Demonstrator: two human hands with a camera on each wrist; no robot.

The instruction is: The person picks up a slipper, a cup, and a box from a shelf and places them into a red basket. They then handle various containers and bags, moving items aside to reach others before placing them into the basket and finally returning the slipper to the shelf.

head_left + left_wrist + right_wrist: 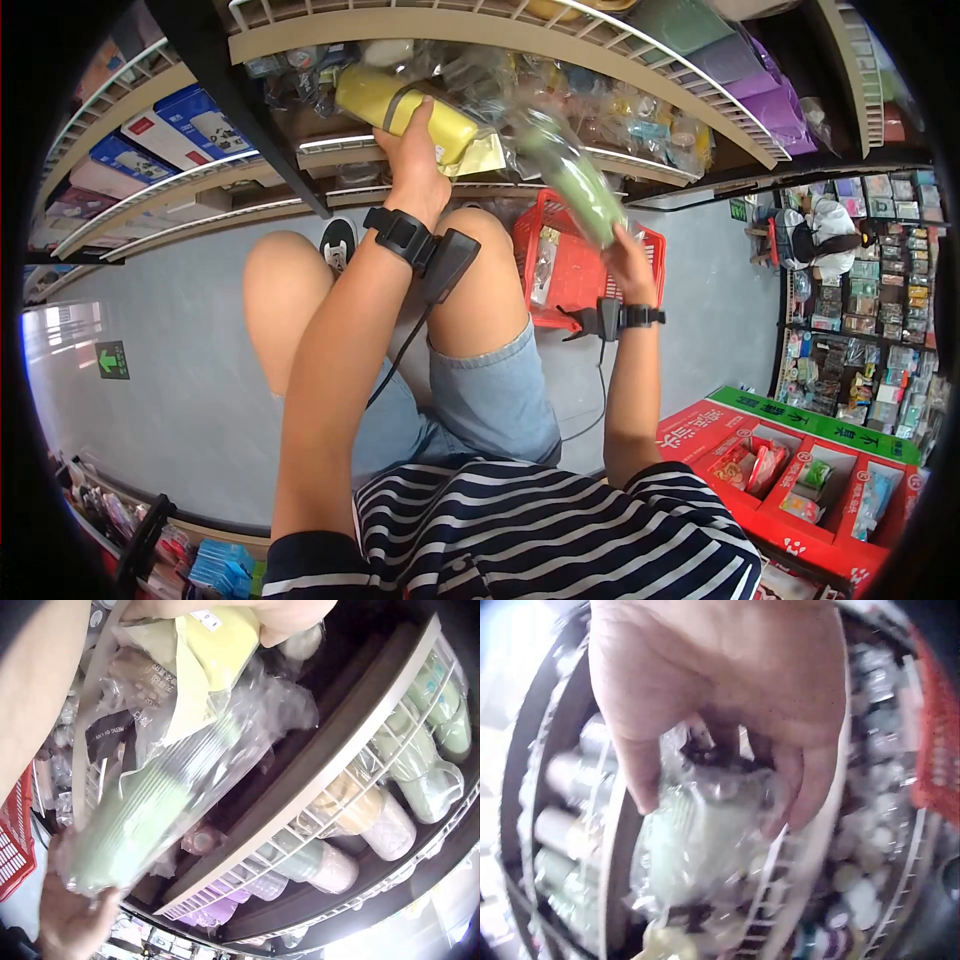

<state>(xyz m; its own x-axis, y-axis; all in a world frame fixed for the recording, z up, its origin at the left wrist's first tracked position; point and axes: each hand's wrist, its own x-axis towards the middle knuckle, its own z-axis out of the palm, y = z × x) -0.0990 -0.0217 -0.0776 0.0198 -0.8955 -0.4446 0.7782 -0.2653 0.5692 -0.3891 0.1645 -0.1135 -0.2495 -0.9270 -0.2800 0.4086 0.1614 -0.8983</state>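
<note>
In the head view my left hand [415, 165] grips a yellow bottle [450, 125] with a grey strap across it, close to the shelf front. A pale yellow card shows at its lower end. My right hand [630, 262] holds a light green bottle [580, 185] by its near end, tilted, its far end blurred near the yellow one. The left wrist view shows ribs on this green bottle [142, 814] inside clear, crinkled plastic. Seen from the right wrist, the thumb and fingers of my right hand [727, 682] close around the wrapped end.
A red shopping basket [585, 265] stands on the grey floor between my knees and right hand. Wire-edged shelves [520, 38] hold wrapped bottles in several colours. At lower right is a red display box [740, 520]. Another person [830, 235] is by the far racks.
</note>
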